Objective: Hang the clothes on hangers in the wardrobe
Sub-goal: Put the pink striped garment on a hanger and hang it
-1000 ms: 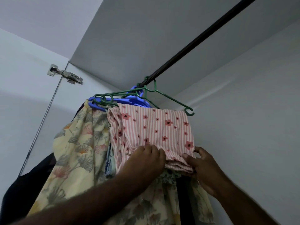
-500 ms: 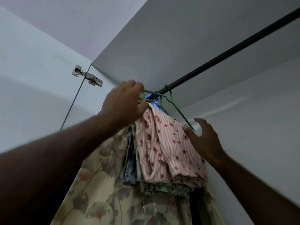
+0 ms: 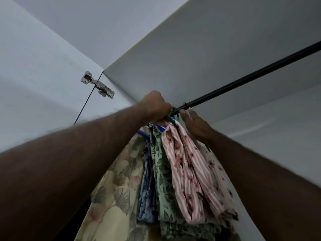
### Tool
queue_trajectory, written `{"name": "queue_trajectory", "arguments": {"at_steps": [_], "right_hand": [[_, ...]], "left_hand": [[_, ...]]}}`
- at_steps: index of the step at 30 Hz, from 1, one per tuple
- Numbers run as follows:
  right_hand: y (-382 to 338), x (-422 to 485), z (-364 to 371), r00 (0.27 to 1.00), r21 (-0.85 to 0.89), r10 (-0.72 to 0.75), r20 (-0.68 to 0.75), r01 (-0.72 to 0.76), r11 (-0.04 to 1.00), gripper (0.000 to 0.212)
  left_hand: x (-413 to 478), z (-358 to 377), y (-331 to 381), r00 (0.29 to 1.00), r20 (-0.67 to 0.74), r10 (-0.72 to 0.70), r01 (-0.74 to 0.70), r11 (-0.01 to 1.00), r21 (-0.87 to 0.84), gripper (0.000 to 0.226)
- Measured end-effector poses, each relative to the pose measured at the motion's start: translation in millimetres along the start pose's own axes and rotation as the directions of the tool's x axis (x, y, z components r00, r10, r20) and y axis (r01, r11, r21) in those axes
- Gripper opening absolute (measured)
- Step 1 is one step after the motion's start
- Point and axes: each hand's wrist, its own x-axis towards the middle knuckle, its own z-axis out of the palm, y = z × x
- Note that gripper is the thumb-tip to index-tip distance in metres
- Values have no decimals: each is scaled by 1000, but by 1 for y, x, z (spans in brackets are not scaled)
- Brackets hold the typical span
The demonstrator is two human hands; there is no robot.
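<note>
Under black metal wardrobe rod (image 3: 243, 80): pink striped floral fabric garment (image 3: 187, 171) on green plastic hanger (image 3: 172, 118), below both hands. Left hand (image 3: 159, 108) grips hanger neck; right hand (image 3: 196, 126) flat, fingers straight against hanger shoulder. Cloth likely light, limp, slide-prone; hold at hook neck.

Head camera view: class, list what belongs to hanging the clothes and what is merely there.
Job in hand: left hand, right hand, green hanger, pink striped garment, rail.
Merely there: door hinge, yellow floral garment, blue hanger, leafy green garment.
</note>
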Motion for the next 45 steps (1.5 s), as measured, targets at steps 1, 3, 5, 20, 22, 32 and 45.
{"name": "queue_trajectory", "arguments": {"at_steps": [1,3,5,20,22,32,45], "right_hand": [[0,3,5,1000,-2,8,7,-8,1000,83],[-2,6,17,1000,5,6,20,-6,1000,83],[-3,8,31,1000,19,-6,25,5,1000,77],[14,-6,87,999,44,-32,43,30,999,82],[21,-20,89,999,39,-41,18,40,998,82],[44,-91,117,999,-171,38,-32,-43,984,93],[64,-241,131,982,-124,63,179,-41,991,104]], "left_hand": [[3,0,-3,1000,-11,-3,3,1000,5,29],[7,-4,-12,999,-35,-1,1,1000,10,28],[7,-12,-22,999,-44,5,-3,999,54,26],[-5,-38,-78,877,-288,384,-78,705,705,30],[-12,-38,-82,897,-169,410,-149,637,756,43],[-42,-37,-130,977,38,209,-158,593,790,79],[-182,-12,-170,998,-60,-14,51,745,666,80]]}}
